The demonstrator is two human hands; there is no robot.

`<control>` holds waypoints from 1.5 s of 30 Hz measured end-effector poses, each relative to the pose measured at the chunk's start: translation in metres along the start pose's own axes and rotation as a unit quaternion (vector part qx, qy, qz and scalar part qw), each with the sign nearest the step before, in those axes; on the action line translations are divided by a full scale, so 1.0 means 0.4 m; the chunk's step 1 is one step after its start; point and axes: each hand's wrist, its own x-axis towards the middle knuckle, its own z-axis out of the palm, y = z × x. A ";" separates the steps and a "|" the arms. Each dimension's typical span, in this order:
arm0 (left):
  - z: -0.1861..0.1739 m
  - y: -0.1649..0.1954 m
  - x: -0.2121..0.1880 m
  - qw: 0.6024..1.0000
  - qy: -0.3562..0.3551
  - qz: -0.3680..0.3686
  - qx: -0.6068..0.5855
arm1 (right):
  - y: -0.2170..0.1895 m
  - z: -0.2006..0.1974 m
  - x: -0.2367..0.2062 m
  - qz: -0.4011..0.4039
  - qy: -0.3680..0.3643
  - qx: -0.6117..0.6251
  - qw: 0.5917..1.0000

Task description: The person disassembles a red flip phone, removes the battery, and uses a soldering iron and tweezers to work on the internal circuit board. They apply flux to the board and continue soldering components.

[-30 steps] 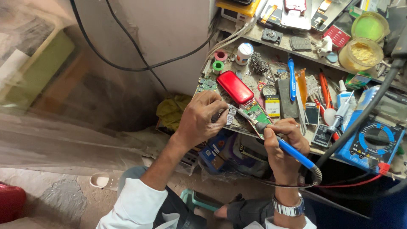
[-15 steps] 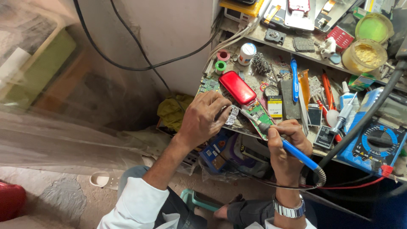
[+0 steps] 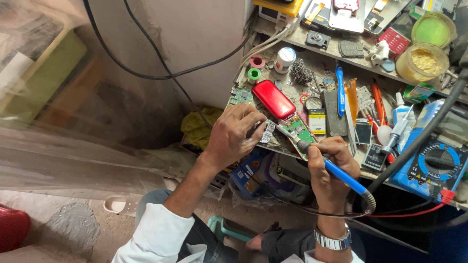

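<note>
Green phone circuit board [image 3: 298, 132] lies exposed on the cluttered bench edge beside its red casing [image 3: 273, 99], left hand [image 3: 234, 134] pinching a small part, right hand [image 3: 327, 165] gripping the blue-handled soldering iron [image 3: 336, 173] tip-down on it, soldering seemingly underway, reassembly left.

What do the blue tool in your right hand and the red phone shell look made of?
Soldering iron: the blue handle looks like smooth, slightly glossy plastic, and the tip looks like dull grey metal. Red phone shell: probably glossy moulded plastic, since light reflects off its rounded face.

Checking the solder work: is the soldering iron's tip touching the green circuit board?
Cannot tell. In the head view the soldering iron tip overlaps the green circuit board, but looking from above hides any gap.
</note>
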 end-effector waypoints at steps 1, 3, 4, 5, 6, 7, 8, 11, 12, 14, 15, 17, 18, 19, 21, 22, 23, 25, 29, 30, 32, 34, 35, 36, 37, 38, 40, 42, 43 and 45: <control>0.000 0.001 0.000 1.000 0.000 0.000 0.001 | 0.001 0.000 0.000 -0.009 -0.002 -0.002 1.000; 0.001 0.002 0.000 1.000 -0.001 -0.002 0.001 | 0.002 0.000 -0.003 0.009 0.002 0.014 1.000; 0.002 0.003 0.000 1.000 -0.002 -0.004 0.000 | 0.002 0.000 -0.004 0.019 0.004 0.021 1.000; 0.003 0.003 0.000 1.000 -0.003 -0.006 -0.001 | 0.003 0.000 -0.006 0.027 0.007 0.027 0.999; 0.004 0.003 0.000 1.000 -0.003 -0.005 0.000 | 0.004 -0.001 -0.007 0.036 0.011 0.032 0.999; 0.005 0.003 0.000 1.000 -0.003 -0.004 0.001 | 0.005 -0.002 -0.008 0.044 0.015 0.037 0.998; 0.005 0.003 0.000 1.000 -0.003 -0.003 0.002 | 0.007 -0.002 -0.008 0.044 0.017 0.041 0.998; 0.007 0.002 0.000 1.000 -0.001 -0.003 0.003 | 0.011 -0.003 -0.010 0.043 0.019 0.053 0.997; 0.007 0.001 -0.001 1.000 -0.004 -0.002 0.003 | 0.013 -0.002 -0.010 0.041 0.018 0.055 0.997; 0.008 -0.001 -0.001 1.000 -0.009 -0.001 0.004 | 0.014 -0.003 -0.010 0.040 0.018 0.054 0.998; 0.009 -0.003 -0.001 1.000 -0.013 -0.001 0.006 | 0.013 -0.004 -0.010 0.040 0.017 0.052 0.998; 0.009 -0.005 -0.002 1.000 -0.021 -0.003 0.009 | 0.012 -0.005 -0.009 0.039 0.015 0.046 0.998; 0.009 -0.007 -0.002 1.000 -0.025 -0.001 0.010 | 0.012 -0.006 -0.008 0.039 0.014 0.042 0.998; 0.009 -0.008 -0.002 1.000 -0.029 0.002 0.010 | 0.010 -0.006 -0.008 0.038 0.012 0.039 0.998; 0.010 -0.009 -0.003 0.999 -0.035 0.003 0.012 | 0.008 -0.005 -0.008 0.041 0.011 0.040 0.998; 0.010 -0.009 -0.004 0.999 -0.036 0.002 0.014 | 0.006 -0.005 -0.008 0.042 0.010 0.040 0.998; 0.011 -0.010 -0.004 0.999 -0.038 0.002 0.015 | 0.004 -0.006 -0.008 0.039 0.008 0.037 0.998; 0.011 -0.009 -0.005 0.999 -0.040 0.002 0.015 | 0.001 -0.007 -0.008 0.034 0.004 0.033 0.999; 0.010 -0.009 -0.007 0.999 -0.046 -0.005 0.006 | -0.003 -0.005 -0.005 0.024 -0.001 0.013 1.000; 0.010 -0.009 -0.007 0.999 -0.044 -0.004 0.007 | -0.004 -0.005 -0.005 0.027 -0.002 0.012 1.000; 0.011 -0.010 -0.007 0.999 -0.040 -0.001 0.009 | -0.005 -0.004 -0.004 0.025 -0.005 0.010 1.000; 0.013 -0.010 -0.007 0.999 -0.039 0.004 0.007 | -0.006 -0.004 -0.002 0.015 -0.011 0.006 1.000; 0.013 -0.011 -0.007 0.999 -0.038 0.007 0.006 | -0.006 -0.004 -0.002 0.019 -0.011 0.005 1.000; 0.014 -0.011 -0.006 0.999 -0.039 0.006 0.008 | -0.006 -0.004 -0.002 0.023 -0.011 0.003 1.000; 0.014 -0.011 -0.006 0.999 -0.040 0.005 0.011 | -0.006 -0.003 -0.002 0.027 -0.012 0.001 1.000; 0.015 -0.012 -0.006 0.999 -0.041 0.004 0.014 | -0.006 -0.003 -0.001 0.031 -0.011 0.006 0.999; 0.015 -0.013 -0.006 0.999 -0.039 0.005 0.012 | -0.005 -0.001 -0.001 0.039 -0.010 0.015 0.999; 0.015 -0.014 -0.006 0.999 -0.038 0.006 0.013 | -0.004 -0.003 -0.002 0.035 -0.015 0.018 0.999; 0.015 -0.014 -0.006 0.999 -0.039 0.006 0.016 | -0.004 -0.003 -0.002 0.033 -0.018 0.020 0.999; 0.016 -0.014 -0.006 0.999 -0.041 0.006 0.020 | -0.001 -0.002 -0.002 0.030 -0.017 0.013 0.999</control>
